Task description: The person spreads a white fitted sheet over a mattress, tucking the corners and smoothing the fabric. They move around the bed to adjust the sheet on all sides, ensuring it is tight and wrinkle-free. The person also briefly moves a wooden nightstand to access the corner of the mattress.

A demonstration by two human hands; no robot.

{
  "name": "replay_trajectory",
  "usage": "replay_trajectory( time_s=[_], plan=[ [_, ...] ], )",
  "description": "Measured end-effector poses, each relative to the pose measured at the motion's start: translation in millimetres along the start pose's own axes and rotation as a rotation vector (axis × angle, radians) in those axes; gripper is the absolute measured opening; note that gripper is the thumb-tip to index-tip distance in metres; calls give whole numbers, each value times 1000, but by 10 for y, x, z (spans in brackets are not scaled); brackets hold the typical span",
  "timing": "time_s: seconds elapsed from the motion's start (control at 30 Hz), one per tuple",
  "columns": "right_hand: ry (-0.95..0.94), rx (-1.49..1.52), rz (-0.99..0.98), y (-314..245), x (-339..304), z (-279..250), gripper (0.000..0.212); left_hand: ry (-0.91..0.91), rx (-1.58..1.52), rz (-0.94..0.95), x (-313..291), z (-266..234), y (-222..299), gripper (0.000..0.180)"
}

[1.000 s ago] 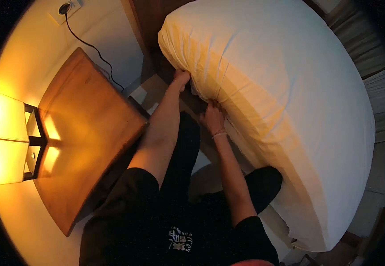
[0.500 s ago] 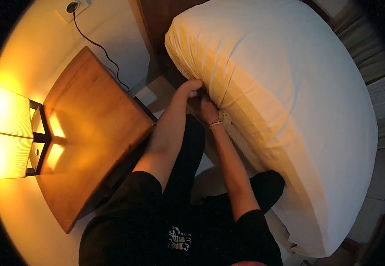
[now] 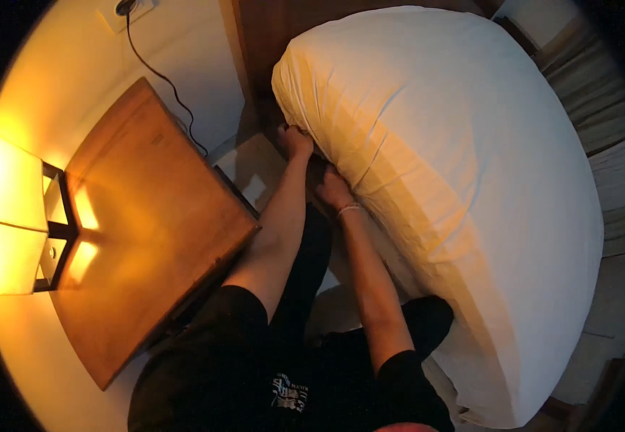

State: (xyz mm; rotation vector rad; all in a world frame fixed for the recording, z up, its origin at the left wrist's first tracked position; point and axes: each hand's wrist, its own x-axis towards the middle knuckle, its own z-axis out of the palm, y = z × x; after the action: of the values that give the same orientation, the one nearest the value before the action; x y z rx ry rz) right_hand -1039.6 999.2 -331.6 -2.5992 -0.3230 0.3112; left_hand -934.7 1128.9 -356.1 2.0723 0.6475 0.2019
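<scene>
A white sheet (image 3: 463, 144) is stretched over a thick mattress, with creases fanning from its left side near the far corner. At the lower edge of that side, close to the far corner, my left hand (image 3: 296, 141) is closed on the sheet's edge; some fingers are hidden. Nearer to me, my right hand (image 3: 335, 189), with a thin bracelet at the wrist, is curled at the same edge. Its fingers are bent round the hem, and their tips are partly hidden in shadow.
A wooden bedside table (image 3: 154, 209) stands to my left, with a lit lamp (image 3: 10, 216) at its far left. A black cord (image 3: 177, 93) runs down from a wall socket. The dark wooden headboard (image 3: 258, 43) rises behind the mattress. Curtains (image 3: 593, 93) hang at the right.
My left hand has moved away from my right, toward the mattress's far corner along the sheet's edge. My right hand stays near the same spot. The view has shifted slightly.
</scene>
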Motion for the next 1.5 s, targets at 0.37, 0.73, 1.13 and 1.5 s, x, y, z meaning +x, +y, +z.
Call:
replay_trajectory(
  time_s=[0.37, 0.73, 1.13, 1.5],
  plan=[
    [23, 188, 75, 318, -810, -422, 49, 5, 13, -111, -529, -47, 480, 49],
    [294, -68, 9, 459, -1058, -45, 59, 94, -52, -327, -84, 195, 255, 81],
    [-8, 151, 136, 425, -600, -351, 51, 88, -252, -81, 351, 34, -418, 60],
    [85, -159, 304, 625, -700, -19, 66, 219, -145, -246, 260, 531, -64, 34]
  ],
)
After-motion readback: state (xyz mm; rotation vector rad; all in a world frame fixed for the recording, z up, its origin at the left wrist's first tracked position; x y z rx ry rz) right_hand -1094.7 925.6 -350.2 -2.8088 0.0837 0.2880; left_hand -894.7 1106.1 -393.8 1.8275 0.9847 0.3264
